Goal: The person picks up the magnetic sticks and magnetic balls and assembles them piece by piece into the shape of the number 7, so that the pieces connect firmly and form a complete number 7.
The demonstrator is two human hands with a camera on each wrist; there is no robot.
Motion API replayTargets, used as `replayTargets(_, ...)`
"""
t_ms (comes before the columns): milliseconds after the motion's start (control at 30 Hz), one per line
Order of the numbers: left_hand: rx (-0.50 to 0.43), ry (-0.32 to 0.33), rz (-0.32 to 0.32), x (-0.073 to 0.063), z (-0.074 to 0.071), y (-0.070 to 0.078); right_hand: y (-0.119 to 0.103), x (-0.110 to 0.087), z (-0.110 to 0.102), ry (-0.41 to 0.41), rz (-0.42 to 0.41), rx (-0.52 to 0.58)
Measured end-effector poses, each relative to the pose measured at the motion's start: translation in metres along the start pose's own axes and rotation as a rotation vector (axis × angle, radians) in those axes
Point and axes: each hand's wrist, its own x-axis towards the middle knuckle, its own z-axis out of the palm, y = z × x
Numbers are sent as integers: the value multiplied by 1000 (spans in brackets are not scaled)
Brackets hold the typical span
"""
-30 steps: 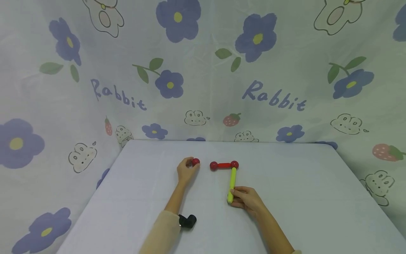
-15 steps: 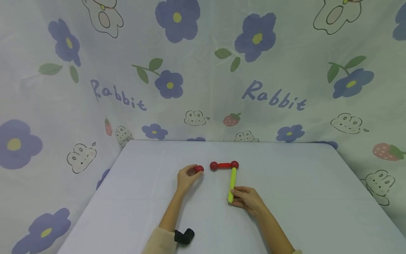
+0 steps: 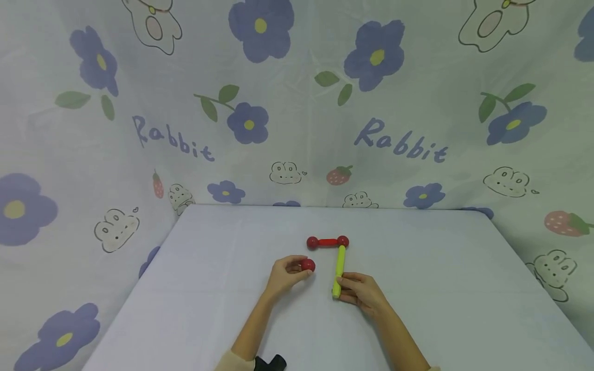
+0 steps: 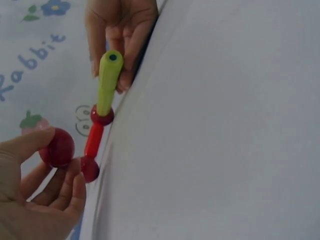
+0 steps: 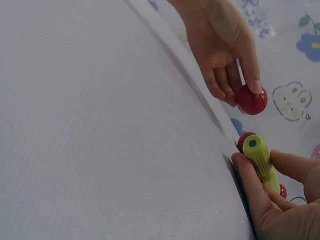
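Note:
My left hand (image 3: 284,275) pinches a loose red ball (image 3: 308,265) between thumb and fingertips, left of the yellow-green rod (image 3: 341,262). My right hand (image 3: 364,292) grips that rod near its close end. At its far end the rod meets a red ball (image 3: 343,241), from which a short red rod (image 3: 328,242) runs left to another red ball (image 3: 313,242). Together these parts form an angled shape. A dark round spot marks the rod's free end face (image 4: 113,57) in the left wrist view. In the right wrist view the held ball (image 5: 252,100) is close to that end.
A white table (image 3: 232,242) lies under both hands. Behind it hangs a pale curtain (image 3: 306,118) printed with flowers, rabbits and strawberries. A black device (image 3: 270,363) is strapped at the left wrist, by the sleeve.
My left hand has moved right and closer to the body with the red ball, nearing the yellow-green rod's free end. My right hand and the joined parts stay in place.

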Motion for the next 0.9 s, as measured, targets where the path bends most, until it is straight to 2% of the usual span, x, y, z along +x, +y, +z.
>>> replayTargets(233,-9,-74,-11,-8,8,4,1,1,1,10,7,-14)
replayTargets(367,-16,-100,-4,-9,12,1,2,1,1,8,4,-18)
replayTargets(533,-31,-120,0,-7,19,-16,2,1,1,3,4,-14)
replayTargets(667,-1,-132,11,-7,23,-31,2,1,1,3,-2,-15)
replayTargets(900,49,-129,51,-11,28,-40,1,1,2,4,-2,-6)
